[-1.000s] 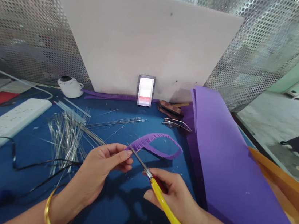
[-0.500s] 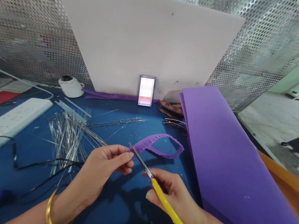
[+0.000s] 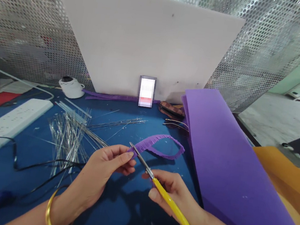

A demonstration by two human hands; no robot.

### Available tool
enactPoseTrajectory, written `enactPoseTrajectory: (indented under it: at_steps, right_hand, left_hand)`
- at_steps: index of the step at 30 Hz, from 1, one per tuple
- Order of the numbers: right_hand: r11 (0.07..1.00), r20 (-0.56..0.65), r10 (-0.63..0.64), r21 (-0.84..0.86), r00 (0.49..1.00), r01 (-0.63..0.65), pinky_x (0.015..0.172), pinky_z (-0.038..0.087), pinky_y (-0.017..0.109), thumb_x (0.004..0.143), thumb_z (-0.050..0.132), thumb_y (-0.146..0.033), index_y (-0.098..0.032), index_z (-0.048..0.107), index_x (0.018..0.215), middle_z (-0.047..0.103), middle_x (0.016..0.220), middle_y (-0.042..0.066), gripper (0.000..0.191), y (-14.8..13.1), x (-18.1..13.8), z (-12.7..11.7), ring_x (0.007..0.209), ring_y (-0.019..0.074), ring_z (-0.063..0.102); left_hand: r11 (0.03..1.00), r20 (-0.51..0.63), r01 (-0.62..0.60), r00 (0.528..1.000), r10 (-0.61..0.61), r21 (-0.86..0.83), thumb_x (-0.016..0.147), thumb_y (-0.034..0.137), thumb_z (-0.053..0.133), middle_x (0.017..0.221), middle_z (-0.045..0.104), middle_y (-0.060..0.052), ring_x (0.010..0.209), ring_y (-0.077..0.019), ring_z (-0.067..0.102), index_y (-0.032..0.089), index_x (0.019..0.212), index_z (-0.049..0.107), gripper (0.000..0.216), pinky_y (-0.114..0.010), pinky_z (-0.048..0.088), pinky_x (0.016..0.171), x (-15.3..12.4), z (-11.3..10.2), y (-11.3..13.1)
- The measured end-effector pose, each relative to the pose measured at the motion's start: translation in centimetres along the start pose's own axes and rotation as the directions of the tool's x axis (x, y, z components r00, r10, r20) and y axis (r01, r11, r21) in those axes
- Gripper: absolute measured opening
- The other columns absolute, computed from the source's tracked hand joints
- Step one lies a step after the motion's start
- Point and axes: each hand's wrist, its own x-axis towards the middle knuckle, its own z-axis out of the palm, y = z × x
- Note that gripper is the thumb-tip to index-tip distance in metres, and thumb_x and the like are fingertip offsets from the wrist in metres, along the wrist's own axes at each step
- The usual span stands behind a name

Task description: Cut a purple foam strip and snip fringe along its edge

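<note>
My left hand (image 3: 112, 163) pinches one end of a purple strip (image 3: 163, 139) between thumb and fingers. The strip has fine cuts or crimps along its edge and curls into a loop on the blue table. My right hand (image 3: 175, 195) grips a pair of scissors (image 3: 170, 202) with yellow handles. Their metal blades lie across the strip just beside my left thumb. Part of the scissors' handle is hidden by my right fingers.
A large folded purple sheet (image 3: 231, 167) leans at the right. Thin metal wires (image 3: 69, 138) and a white power strip (image 3: 13, 124) lie at the left. A phone (image 3: 146, 91) stands against a white board (image 3: 148, 42). A black cable (image 3: 46, 161) runs near my left wrist.
My right hand and the scissors have shifted slightly right. The left hand holds the strip almost in place. The large purple sheet has moved a little, showing more orange-yellow material beside it.
</note>
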Motion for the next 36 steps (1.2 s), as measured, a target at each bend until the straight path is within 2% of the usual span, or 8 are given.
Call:
enactPoseTrajectory:
  at_steps: [7,12,21,31,36]
  right_hand:
    - [0.994,0.041,0.029,0.101,0.999,-0.033,0.048,0.021,0.022,0.075,0.077,-0.051,-0.015,0.062,0.098,0.033,0.063,-0.008,0.045,0.51,-0.03,-0.08,0.054,0.0070,0.024]
    - [0.998,0.032,0.027,0.056,0.999,-0.029,0.050,0.022,0.023,0.076,0.077,-0.048,-0.016,0.061,0.096,0.033,0.066,-0.007,0.042,0.74,-0.33,-0.17,0.058,0.0088,0.024]
    - [0.998,-0.019,0.019,-0.060,1.000,-0.020,0.049,0.023,0.022,0.078,0.076,-0.040,-0.017,0.059,0.092,0.032,0.065,-0.007,0.031,0.28,-0.21,0.31,0.057,0.0086,0.024]
    - [0.996,-0.042,0.036,-0.080,0.998,-0.039,0.046,0.022,0.021,0.079,0.074,-0.037,-0.018,0.053,0.077,0.031,0.064,-0.007,0.029,0.03,-0.30,0.18,0.056,0.0078,0.023]
    - [0.993,-0.050,0.014,-0.120,0.999,-0.020,0.047,0.022,0.022,0.080,0.073,-0.036,-0.017,0.054,0.079,0.030,0.065,-0.007,0.026,0.05,-0.31,0.07,0.058,0.0088,0.023]
  left_hand:
    - [0.999,-0.076,0.022,0.997,-0.025,-0.034,0.065,0.034,0.082,0.062,0.072,0.000,0.054,-0.0126,0.064,0.016,0.070,0.072,0.021,-0.021,0.053,0.058,0.06,0.34,0.31]
    - [0.998,-0.125,0.005,0.992,-0.014,-0.067,0.065,0.032,0.083,0.062,0.072,0.000,0.052,-0.0112,0.063,0.016,0.071,0.072,0.020,-0.020,0.052,0.055,0.00,0.28,0.36]
    - [0.998,-0.103,0.004,0.995,-0.010,-0.065,0.067,0.033,0.081,0.063,0.071,0.000,0.052,-0.0103,0.063,0.016,0.070,0.071,0.020,-0.019,0.051,0.054,0.10,0.40,-0.28]
    - [0.998,-0.109,0.012,0.994,-0.018,-0.061,0.066,0.033,0.082,0.062,0.071,0.000,0.052,-0.0105,0.062,0.016,0.068,0.071,0.021,-0.019,0.051,0.054,-0.04,0.45,0.04]
    - [0.998,-0.106,0.008,0.994,-0.015,-0.060,0.066,0.034,0.082,0.062,0.071,0.001,0.052,-0.0106,0.062,0.016,0.068,0.071,0.021,-0.019,0.051,0.055,-0.06,0.45,0.03]
